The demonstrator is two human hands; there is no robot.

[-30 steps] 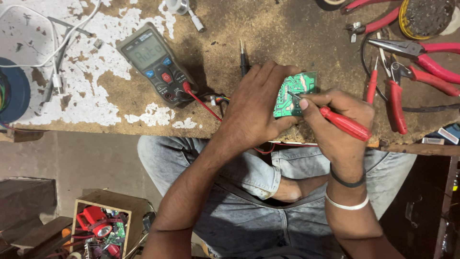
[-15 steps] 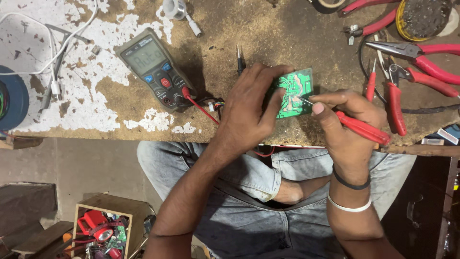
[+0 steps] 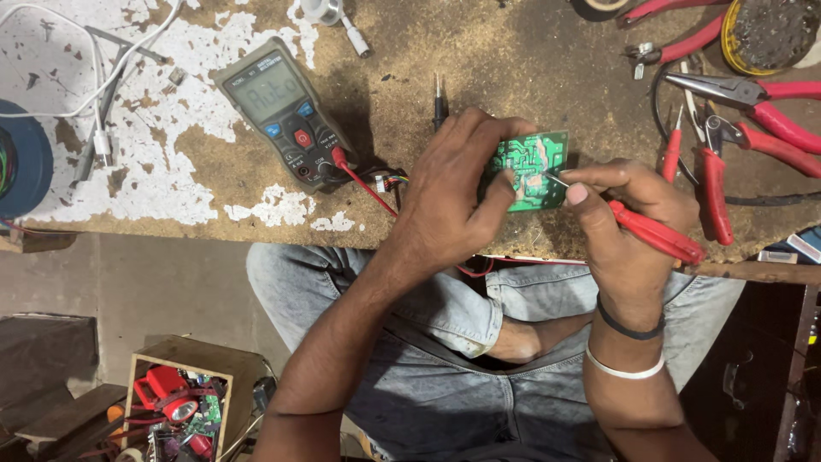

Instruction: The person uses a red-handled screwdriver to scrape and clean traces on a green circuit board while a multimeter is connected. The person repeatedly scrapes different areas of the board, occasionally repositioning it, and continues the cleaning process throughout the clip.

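Head view: looking down on a worn wooden bench (image 3: 513, 51) with flaking white paint, seated legs in jeans below its edge.
Left hand (image 3: 453, 192): wrapped around the green circuit board (image 3: 532, 168), thumb pressed on its face, fingers curled over the top edge; board held tilted just above the bench, near its front edge.
Right hand (image 3: 629, 222): thumb and forefinger pinching the red probe (image 3: 654, 233) like a pen, remaining fingers folded beneath; metal tip touching the board's solder side.
Change since 1 second ago: probe tip shifted from the board's right edge to a spot nearer its middle; board turned slightly, more of the green face showing (grip otherwise the same).
Reading of that: 1 contact point left, another taken up; probing of the board under way, not finished.
Meter: grey multimeter (image 3: 286, 115) lying left of the hands, display lit, red lead running from it toward the left wrist.
Black probe (image 3: 440, 98): lying on the bench just above the left hand, unheld.
Nearby: red-handled pliers (image 3: 753, 90) and cutters to the right, well apart from the board.
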